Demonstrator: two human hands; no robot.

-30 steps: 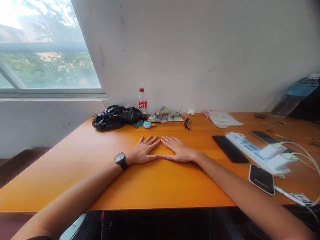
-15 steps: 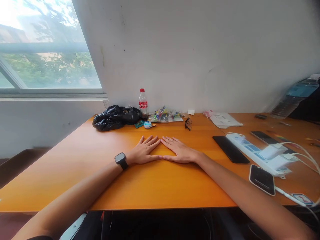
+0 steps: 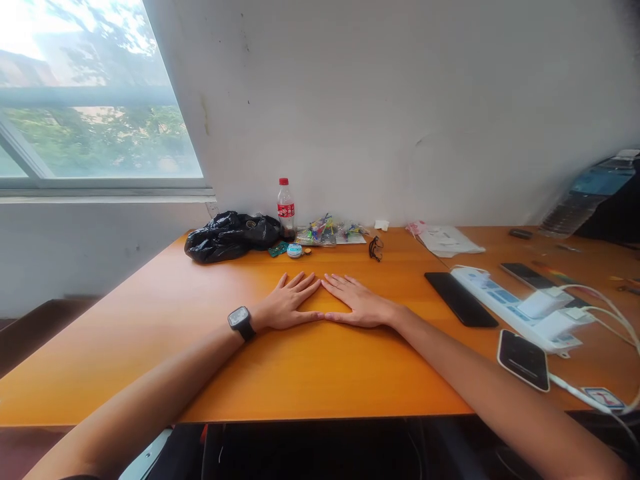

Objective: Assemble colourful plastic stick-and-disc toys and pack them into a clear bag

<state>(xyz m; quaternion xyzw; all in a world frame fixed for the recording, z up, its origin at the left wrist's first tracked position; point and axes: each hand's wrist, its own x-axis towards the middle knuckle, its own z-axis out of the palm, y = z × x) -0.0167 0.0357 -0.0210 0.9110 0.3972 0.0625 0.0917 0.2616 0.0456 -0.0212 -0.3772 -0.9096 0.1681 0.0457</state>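
Observation:
My left hand (image 3: 287, 303) lies flat, palm down, on the orange table (image 3: 150, 333), fingers stretched out; a black watch (image 3: 240, 321) sits on its wrist. My right hand (image 3: 357, 301) lies flat beside it, also palm down and open. The thumb tips and forefinger tips of both hands touch, framing a small triangle of tabletop. Neither hand holds anything.
Along the wall stand a black plastic bag (image 3: 227, 235), a cola bottle (image 3: 285, 209), a packet of coloured bits (image 3: 325, 231) and glasses (image 3: 375, 247). To the right lie a black phone (image 3: 460, 298), a white power strip (image 3: 515, 307) with chargers, another phone (image 3: 523, 359) on a cable, and papers (image 3: 447, 240).

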